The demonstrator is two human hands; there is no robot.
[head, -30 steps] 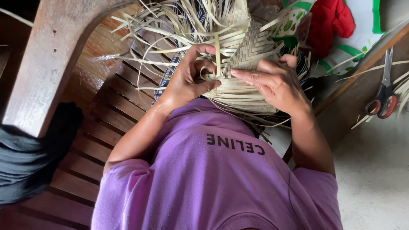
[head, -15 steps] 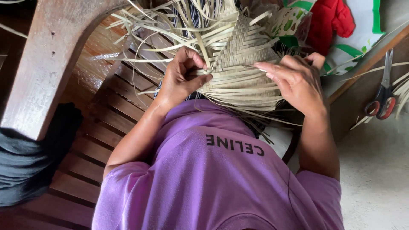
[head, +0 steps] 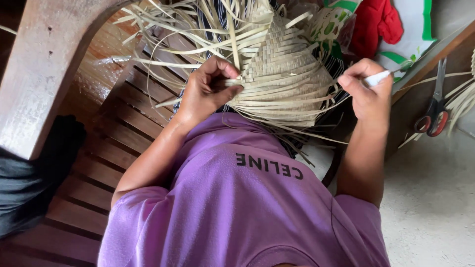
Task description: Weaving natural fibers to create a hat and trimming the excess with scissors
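Left grip: left hand (head: 210, 89) pinched closed on a pale strip at the edge of the woven palm piece (head: 282, 74).
Right grip: right hand (head: 366, 89) closed, pulling a strip (head: 378, 78) taut.
Piece: on the lap, above the slatted wooden bench (head: 99, 173).
Nearby: red-handled scissors (head: 434, 113) at right.

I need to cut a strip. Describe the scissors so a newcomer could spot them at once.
Look to the right of the woven straw piece, past the right hand, to the slanting wooden board. The scissors lie there, blades pointing up. Their red and black handle loops stand out among the pale strips.
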